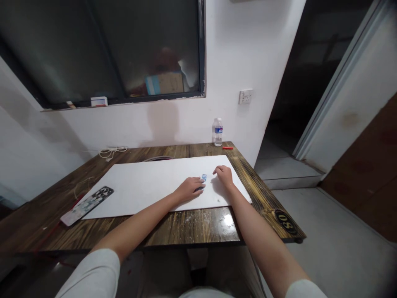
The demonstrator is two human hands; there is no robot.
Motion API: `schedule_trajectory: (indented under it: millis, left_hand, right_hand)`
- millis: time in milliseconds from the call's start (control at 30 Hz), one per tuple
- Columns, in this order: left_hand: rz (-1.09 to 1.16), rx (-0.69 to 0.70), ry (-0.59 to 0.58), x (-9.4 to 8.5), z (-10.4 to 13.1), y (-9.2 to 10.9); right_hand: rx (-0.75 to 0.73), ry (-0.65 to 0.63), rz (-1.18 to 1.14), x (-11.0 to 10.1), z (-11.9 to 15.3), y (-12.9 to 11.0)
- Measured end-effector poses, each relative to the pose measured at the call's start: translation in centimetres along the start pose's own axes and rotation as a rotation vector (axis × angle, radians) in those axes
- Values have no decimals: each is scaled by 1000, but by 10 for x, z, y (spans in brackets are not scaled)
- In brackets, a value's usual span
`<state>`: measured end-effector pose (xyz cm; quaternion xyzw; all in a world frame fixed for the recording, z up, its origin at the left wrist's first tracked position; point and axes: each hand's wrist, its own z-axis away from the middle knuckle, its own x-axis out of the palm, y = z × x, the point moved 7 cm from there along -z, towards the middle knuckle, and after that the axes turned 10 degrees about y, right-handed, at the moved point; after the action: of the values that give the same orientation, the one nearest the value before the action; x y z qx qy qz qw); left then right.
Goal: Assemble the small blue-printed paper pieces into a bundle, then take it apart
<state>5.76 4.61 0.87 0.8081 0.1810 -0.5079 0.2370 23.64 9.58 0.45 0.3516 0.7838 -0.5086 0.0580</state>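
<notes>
Head view: right of centre, the left hand (190, 189), half-open, perhaps steadies a blue-printed piece (204, 176) on the white board (139, 188); the right hand (224, 175) curls loosely; both grips unclear.

A white board (149, 186) lies under left hand (188, 188) and right hand (225, 176).
</notes>
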Motion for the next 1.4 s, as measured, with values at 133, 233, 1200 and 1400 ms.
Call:
schedule_trajectory:
  millis: [133,233,1200,1400]
  left_hand:
    - [-45,35,37,-17,23,10]
    - [-152,-19,86,-32,44,5]
    - [-129,-206,47,2,-15,-14]
    - [-12,57,16,-3,12,11]
  right_hand:
    - [-33,-36,45,3,1,-3]
    - [-55,-66,89,5,3,-5]
    - [-127,-248,-58,23,10,-11]
    - [-54,-113,42,13,1,0]
